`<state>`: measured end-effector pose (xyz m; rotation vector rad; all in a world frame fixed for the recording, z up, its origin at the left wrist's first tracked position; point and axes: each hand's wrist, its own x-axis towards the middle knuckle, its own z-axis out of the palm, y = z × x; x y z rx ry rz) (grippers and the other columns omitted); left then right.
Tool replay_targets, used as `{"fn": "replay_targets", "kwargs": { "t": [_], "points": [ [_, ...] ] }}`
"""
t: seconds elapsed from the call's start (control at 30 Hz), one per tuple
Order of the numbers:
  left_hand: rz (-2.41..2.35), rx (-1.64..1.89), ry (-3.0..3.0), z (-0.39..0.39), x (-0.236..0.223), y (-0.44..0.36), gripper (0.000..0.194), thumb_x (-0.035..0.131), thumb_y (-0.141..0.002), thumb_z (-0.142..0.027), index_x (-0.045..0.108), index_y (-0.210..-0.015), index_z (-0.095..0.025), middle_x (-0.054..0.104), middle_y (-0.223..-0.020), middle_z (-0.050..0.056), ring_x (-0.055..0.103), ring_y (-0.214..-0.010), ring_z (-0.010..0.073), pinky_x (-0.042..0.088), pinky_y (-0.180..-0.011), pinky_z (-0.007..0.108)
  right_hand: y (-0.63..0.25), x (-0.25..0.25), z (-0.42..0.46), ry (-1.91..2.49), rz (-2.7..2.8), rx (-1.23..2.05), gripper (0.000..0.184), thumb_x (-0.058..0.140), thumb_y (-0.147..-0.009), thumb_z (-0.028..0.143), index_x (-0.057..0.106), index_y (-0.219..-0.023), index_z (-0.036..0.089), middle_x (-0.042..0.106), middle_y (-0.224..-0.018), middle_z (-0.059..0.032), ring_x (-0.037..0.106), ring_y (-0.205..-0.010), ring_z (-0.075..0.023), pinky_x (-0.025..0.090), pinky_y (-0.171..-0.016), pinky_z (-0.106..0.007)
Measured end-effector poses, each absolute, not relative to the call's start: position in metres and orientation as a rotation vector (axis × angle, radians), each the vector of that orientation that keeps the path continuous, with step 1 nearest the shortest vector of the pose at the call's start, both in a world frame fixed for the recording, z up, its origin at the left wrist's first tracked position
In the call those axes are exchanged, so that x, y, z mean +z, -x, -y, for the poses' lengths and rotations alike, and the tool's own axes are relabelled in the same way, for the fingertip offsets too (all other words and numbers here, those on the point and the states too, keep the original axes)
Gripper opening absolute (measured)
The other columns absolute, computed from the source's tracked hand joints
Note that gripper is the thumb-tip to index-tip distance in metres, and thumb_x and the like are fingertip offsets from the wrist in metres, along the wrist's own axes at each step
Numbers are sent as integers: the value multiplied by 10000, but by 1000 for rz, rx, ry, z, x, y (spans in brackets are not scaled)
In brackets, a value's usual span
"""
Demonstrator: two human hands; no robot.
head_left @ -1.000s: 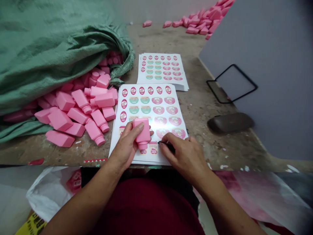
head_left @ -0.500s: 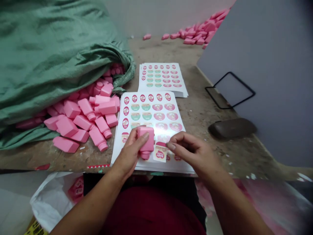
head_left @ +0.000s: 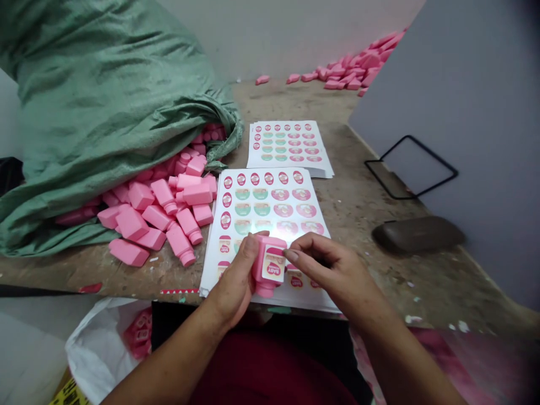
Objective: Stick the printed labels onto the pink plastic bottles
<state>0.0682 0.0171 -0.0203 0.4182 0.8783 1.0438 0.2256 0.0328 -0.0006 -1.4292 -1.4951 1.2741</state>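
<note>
One bare left hand (head_left: 234, 287) grasps a pink bottle (head_left: 260, 263), neck toward the person, long axis running away from the body, over the front sticker sheet (head_left: 270, 185). The right hand (head_left: 333, 270) touches the bottle's label (head_left: 274, 265), reading "BABY"; whether it pinches the corner cannot be told. Smaller print is blurred.

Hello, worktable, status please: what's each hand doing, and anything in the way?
Left hand gripping pink bottle. Right hand at label's edge. Sticker sheets beneath; nothing visibly in the way.
</note>
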Motion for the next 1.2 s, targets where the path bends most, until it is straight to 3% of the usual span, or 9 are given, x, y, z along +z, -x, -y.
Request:
{"fn": "replay_targets", "kwargs": {
  "t": [0.5,0.87,1.07,1.2],
  "points": [
    [-880,1022,-444,-16,-21,-64,521,593,-858,-603,610,-1171,-187,668,-1106,91,621,-1076,241,522,-862,347,-223,0,-34,1415,1504,1299,258,664,-761,438,593,-660,211,510,-527,46,453,-460,-96,357,-439,-229],
    [-848,1049,-494,-15,-23,-66,429,564,-893,-575,606,-1096,-200,661,-1082,71,588,-1129,238,478,-923,350,-224,-9,-35,1386,1481,1310,293,669,-786,475,589,-692,209,501,-527,59,430,-437,-84,352,-421,-221],
    [-889,931,-536,-14,-13,-61,466,749,-799,-321,549,-1209,-228,631,-1094,39,609,-978,176,501,-796,285,-222,-6,-36,1403,1479,1286,280,654,-783,468,587,-686,214,521,-523,53,454,-436,-97,360,-432,-233],
    [-898,889,-547,-15,-15,-59,531,750,-787,-238,509,-1260,-220,604,-1117,49,605,-921,153,530,-760,285,-220,-8,-34,1477,1563,1122,239,635,-790,439,623,-706,216,539,-523,42,480,-472,-115,368,-476,-249]
  ]
}}
